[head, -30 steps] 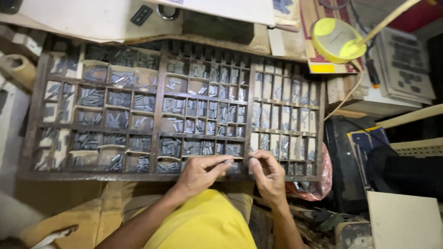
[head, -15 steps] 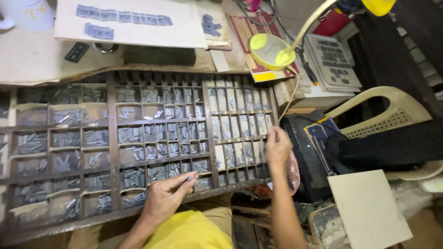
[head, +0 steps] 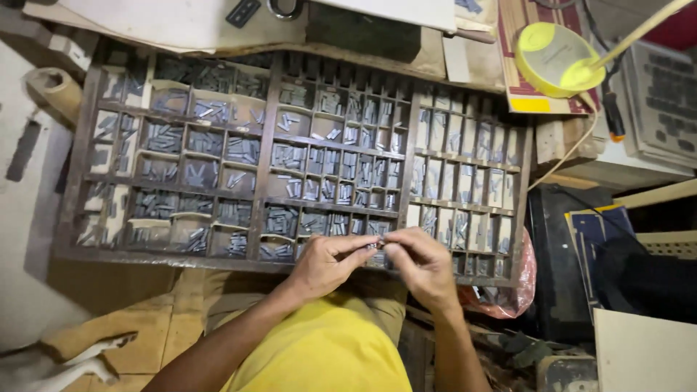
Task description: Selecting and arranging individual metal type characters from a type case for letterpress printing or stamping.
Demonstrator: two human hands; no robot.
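A wooden type case (head: 259, 221) with many small compartments of grey metal type pieces (head: 218, 112) lies in front of me. My left hand (head: 327, 263) and my right hand (head: 421, 267) meet over its front edge, fingertips pinched together on a small row of metal type pieces (head: 377, 247). Which hand bears the pieces I cannot tell; both touch them. My yellow shirt (head: 327, 348) shows below.
A yellow desk lamp (head: 555, 58) hangs over the back right corner. Papers (head: 181, 22) lie behind the case. A pink plastic bag (head: 512, 290) hangs at the case's right front. A dark box (head: 559, 268) and a blue folder (head: 599, 232) stand to the right.
My hands were apart half a second ago, the right one at the case's right part; now they have come together at the front edge, pinching type pieces. The view has swung back left.
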